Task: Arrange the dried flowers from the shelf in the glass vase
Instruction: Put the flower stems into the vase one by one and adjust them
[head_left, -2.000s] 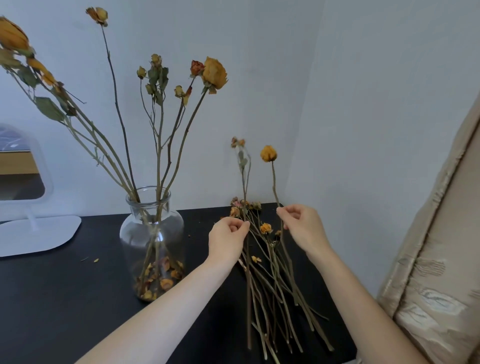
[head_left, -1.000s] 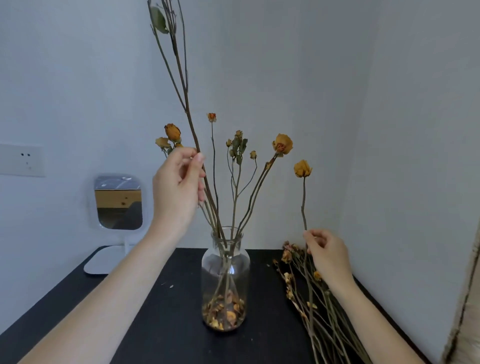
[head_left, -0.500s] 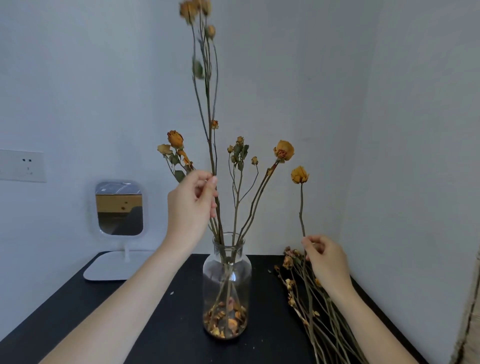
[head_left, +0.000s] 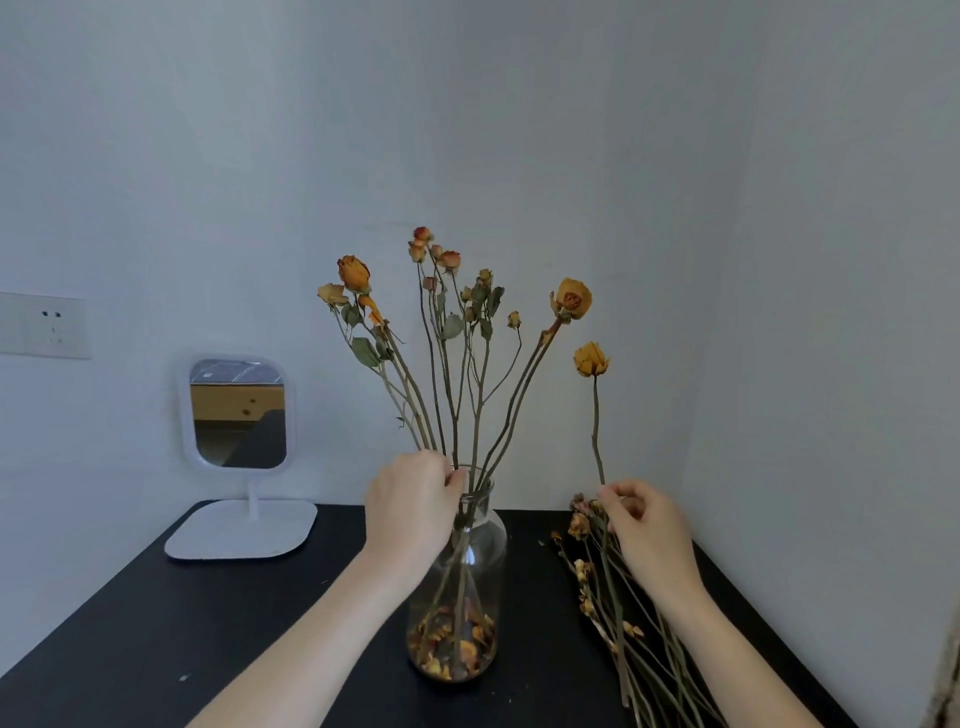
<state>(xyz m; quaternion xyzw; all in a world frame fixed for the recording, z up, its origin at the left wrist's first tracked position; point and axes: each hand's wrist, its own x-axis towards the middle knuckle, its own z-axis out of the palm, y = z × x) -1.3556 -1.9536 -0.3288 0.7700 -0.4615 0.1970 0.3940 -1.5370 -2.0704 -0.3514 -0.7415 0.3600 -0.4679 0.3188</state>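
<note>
A person's left hand (head_left: 415, 501) has come down from where it was half a second ago, raised well above the clear glass bottle-shaped vase (head_left: 457, 577). It is now at the vase mouth, fingertips closed in a pinch on the bunch of dried orange and yellow roses (head_left: 441, 332) just above the rim. The tall stems it held have sunk into the vase, so their small blooms no longer reach the top of the view.

The right hand (head_left: 649, 530) is much where it was. Its thumb and fingers pinch the single dried yellow rose (head_left: 591, 360), held upright over the loose pile of dried flowers (head_left: 618, 618).

The vase stands on the black desk (head_left: 156, 629), its bottom strewn with fallen petals. The pile lies along the desk's right side, close to the right wall. A white-framed standing mirror (head_left: 239, 415) sits at the back left, with bare desk between its base and the vase. A white wall socket (head_left: 44, 325) is at far left.
</note>
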